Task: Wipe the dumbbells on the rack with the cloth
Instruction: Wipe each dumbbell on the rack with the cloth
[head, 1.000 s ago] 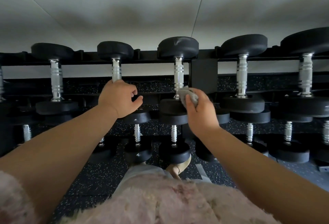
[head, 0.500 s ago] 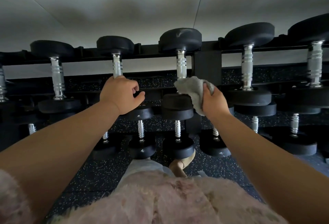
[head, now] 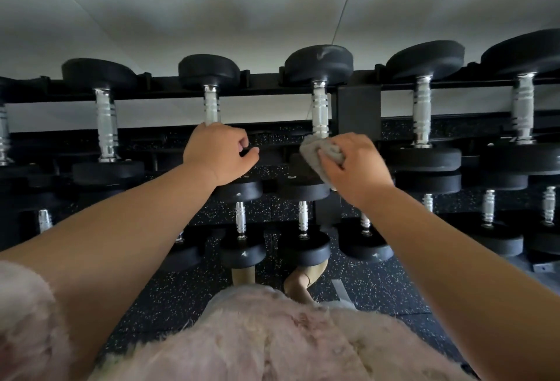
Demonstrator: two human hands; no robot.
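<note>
Black dumbbells with chrome handles lie across the top tier of a black rack (head: 357, 108). My right hand (head: 353, 165) grips a crumpled grey cloth (head: 318, 155) and holds it against the near head of the middle dumbbell (head: 319, 105), just below its handle. My left hand (head: 219, 152) is curled over the near end of the neighbouring dumbbell (head: 211, 102) to the left, at the bottom of its handle. The near heads of both dumbbells are mostly hidden behind my hands.
More dumbbells fill the top tier to the left (head: 104, 120) and right (head: 422, 111), and smaller ones sit on the lower tier (head: 303, 220). Speckled black rubber floor (head: 378, 289) lies below. A white wall stands behind the rack.
My right hand brought the cloth back left onto the middle dumbbell's near head and bunched it up. My left hand kept its hold on the neighbouring dumbbell.
</note>
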